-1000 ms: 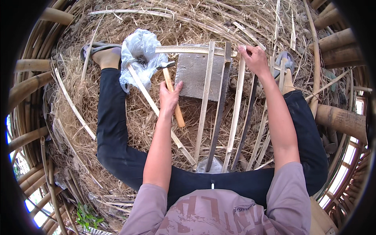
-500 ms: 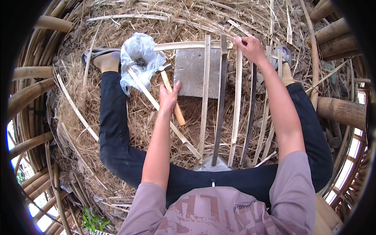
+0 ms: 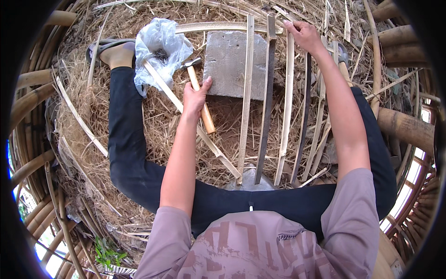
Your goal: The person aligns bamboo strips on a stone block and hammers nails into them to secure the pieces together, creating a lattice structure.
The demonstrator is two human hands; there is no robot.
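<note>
Bamboo slats [image 3: 286, 102] lie between our legs, their far ends at a crosspiece [image 3: 216, 27] beyond the grey block [image 3: 225, 65]; our right hand [image 3: 304, 36] bunches its fingertips by the crosspiece's right end, pinching or not we cannot tell; our left hand [image 3: 195, 98] wraps a hammer's [image 3: 208, 121] handle.

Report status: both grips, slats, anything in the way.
Left grip closed around hammer. Right grip at pale slat's upper end. Plastic bag beside hammer head, maybe crowding it.
</note>
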